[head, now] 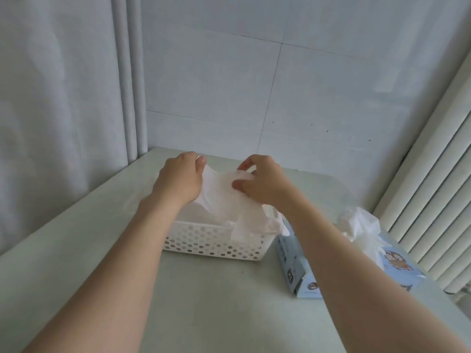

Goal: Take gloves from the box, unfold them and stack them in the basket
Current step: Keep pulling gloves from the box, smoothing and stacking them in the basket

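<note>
Your left hand and right hand each pinch 1 glove above the basket; the box print is unreadable.

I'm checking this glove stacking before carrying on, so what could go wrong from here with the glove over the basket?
1. The thin translucent plastic glove, stretched between the left hand and right hand, might tear if pulled harder.
2. Its lower end already droops over the near rim of the white perforated plastic basket, so it may land half outside.
3. Loose gloves billow from the light blue cardboard box; a passing forearm could drag them out.
</note>
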Demonstrator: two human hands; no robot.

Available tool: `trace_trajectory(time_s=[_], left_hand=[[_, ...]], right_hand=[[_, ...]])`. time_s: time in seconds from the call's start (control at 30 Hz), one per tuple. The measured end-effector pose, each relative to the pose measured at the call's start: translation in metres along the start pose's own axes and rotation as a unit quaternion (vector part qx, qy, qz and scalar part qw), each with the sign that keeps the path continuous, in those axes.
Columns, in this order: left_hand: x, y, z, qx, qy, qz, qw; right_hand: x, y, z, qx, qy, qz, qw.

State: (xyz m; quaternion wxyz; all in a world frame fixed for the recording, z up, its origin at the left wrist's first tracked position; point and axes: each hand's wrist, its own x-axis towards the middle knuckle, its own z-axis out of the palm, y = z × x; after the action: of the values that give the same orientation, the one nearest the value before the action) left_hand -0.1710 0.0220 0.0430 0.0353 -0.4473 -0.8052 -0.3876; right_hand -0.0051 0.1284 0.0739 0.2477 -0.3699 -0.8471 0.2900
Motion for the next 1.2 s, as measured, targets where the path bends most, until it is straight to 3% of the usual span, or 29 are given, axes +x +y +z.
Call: trace_trajectory(time_s=[0.2,0.37,0.43,0.57,0.67,0.8,0.97,1.2], left_hand=[[-0.003,-0.025,-0.002,0.129,-0.045,-0.052,0.989],[-0.007,-0.024,-0.003,0.158,-0.105,-0.093,0.978],[-0.008,-0.023,-0.005,0.166,-0.113,-0.095,0.975],[-0.013,-0.017,-0.011,0.195,-0.147,-0.093,0.965],[-0.016,-0.011,-0.016,0.219,-0.186,-0.086,0.954],[-0.013,-0.013,-0.01,0.265,-0.234,-0.052,0.934],[-0.014,-0.011,-0.007,0.246,-0.264,-0.102,0.927],[-0.015,-0.006,-0.015,0.247,-0.273,-0.119,0.922]], right_hand=[[0.009,-0.013,0.031,-0.175,-0.038,-0.02,0.984],[0.003,-0.023,0.035,-0.36,0.035,-0.05,0.931],[0.0,-0.027,0.033,-0.353,0.017,-0.051,0.934],[-0.012,-0.032,0.03,-0.298,-0.109,0.01,0.948],[-0.015,-0.03,0.031,-0.318,-0.172,0.045,0.931],[-0.009,-0.027,0.027,-0.297,-0.186,0.044,0.936],[-0.007,-0.024,0.011,-0.259,-0.201,0.036,0.944],[-0.006,-0.014,0.002,-0.267,-0.128,0.006,0.955]])
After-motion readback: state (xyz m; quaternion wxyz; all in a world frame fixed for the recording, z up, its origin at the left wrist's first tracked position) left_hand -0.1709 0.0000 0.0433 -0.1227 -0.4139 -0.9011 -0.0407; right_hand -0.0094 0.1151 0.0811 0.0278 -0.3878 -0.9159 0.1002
